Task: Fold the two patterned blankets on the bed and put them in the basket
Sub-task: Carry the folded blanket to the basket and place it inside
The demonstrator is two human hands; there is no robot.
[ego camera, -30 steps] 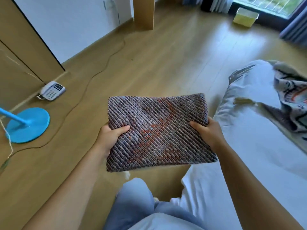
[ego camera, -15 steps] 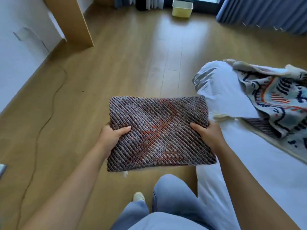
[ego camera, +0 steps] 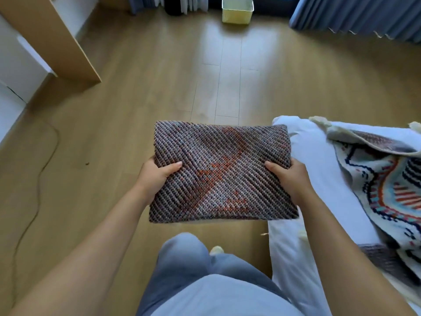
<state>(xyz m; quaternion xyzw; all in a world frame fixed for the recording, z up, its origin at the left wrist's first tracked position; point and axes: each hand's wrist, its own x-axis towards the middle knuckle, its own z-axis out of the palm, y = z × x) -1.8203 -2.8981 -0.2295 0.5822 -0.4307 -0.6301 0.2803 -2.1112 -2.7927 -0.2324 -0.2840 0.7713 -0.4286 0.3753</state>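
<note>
I hold a folded grey knitted blanket with orange patches (ego camera: 222, 172) flat in front of me above the wooden floor. My left hand (ego camera: 156, 176) grips its left edge, thumb on top. My right hand (ego camera: 290, 176) grips its right edge the same way. A second blanket (ego camera: 387, 190), cream with blue and red patterns, lies unfolded on the white bed (ego camera: 319, 160) at the right. A pale yellow basket (ego camera: 237, 10) stands on the floor far ahead, near the curtains.
A wooden panel (ego camera: 52, 39) and white furniture stand at the left. A thin cable (ego camera: 38, 179) snakes over the floor at the left. Blue curtains (ego camera: 355, 14) hang at the back right. My legs are below the blanket.
My view has swung right, from the left wall to the basket straight ahead. The fan base and telephone have left the view. Both hands keep the same grip on the folded blanket.
</note>
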